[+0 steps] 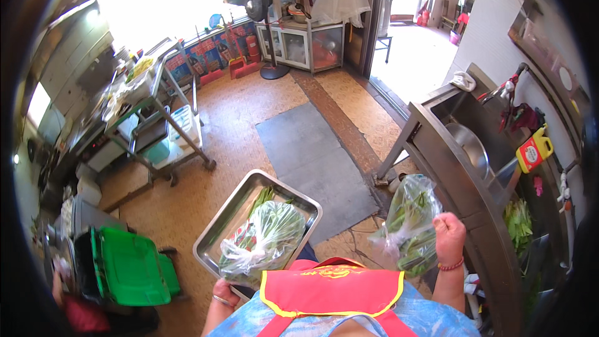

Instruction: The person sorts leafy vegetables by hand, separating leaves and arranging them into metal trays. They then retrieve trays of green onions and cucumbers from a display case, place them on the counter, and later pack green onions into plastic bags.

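My left hand (226, 293) grips the near rim of a rectangular stainless steel tray (209, 230). In the tray sits a knotted clear plastic bag of green vegetables (276, 227). Loose green stalks (262, 200) lie beside that bag. My right hand (450, 238) is closed on a second clear plastic bag of leafy greens (407, 229), which hangs to the left of the fist. The part of the bag inside the fist is hidden. Both hands are low and well apart, either side of a red apron bib (332, 290).
On the right runs a steel sink counter (461, 187) with a metal basin (467, 145) and a yellow jug (535, 150). A wheeled steel cart (159, 112) stands at the left. Nearer are a green-lidded bin (131, 267) and another person's arm (57, 285). Grey mats (313, 164) cover the floor ahead.
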### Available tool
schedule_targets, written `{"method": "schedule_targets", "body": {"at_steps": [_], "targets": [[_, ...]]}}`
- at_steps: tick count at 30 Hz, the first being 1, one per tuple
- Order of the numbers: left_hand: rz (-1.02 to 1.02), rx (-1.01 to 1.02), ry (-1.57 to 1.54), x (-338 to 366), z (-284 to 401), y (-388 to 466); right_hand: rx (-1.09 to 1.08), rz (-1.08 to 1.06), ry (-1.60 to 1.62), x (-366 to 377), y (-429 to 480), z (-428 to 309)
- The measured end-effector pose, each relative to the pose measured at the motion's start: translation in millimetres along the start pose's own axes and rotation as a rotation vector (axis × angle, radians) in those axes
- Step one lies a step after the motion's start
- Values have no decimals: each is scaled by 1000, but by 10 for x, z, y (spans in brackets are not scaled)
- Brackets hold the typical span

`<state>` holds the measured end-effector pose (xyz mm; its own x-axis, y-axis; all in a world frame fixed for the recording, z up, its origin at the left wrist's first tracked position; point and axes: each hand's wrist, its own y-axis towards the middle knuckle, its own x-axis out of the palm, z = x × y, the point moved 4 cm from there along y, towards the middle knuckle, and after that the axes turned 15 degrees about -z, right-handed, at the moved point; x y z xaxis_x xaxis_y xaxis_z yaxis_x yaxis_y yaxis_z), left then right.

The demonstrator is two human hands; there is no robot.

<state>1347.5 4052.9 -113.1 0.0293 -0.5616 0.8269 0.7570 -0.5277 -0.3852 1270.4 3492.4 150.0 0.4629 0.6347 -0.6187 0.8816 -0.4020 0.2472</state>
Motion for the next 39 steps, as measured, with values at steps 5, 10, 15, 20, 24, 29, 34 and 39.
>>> {"method": "schedule_targets", "body": {"at_steps": [5, 10, 15, 20, 24, 29, 34, 39], "targets": [[13, -50, 284, 597, 846, 1099, 4, 63, 46, 594, 1387, -58], [-21, -134, 295, 1230, 1557, 2560, 57, 56, 262, 1070, 2737, 86], [-37, -72, 368, 1751, 2069, 4122, 77, 77, 321, 1519, 4185, 444], [22, 5, 388, 2300, 2465, 5252, 53, -27, 322, 1755, 5803, 858], [42, 20, 375, 2936, 2797, 6172, 60, 30, 213, 1700, 6921, 1200], [-82, -73, 327, 3622, 2847, 7778, 60, 203, 81, 1075, 8217, 1853], [-293, -213, 1294, 5178, 3108, 9777, 228, 260, 130, 453, 9224, 2486], [-506, -418, 991, 5943, 2444, 12135, 411, 426, 59, -393, 9836, 3105]]}}
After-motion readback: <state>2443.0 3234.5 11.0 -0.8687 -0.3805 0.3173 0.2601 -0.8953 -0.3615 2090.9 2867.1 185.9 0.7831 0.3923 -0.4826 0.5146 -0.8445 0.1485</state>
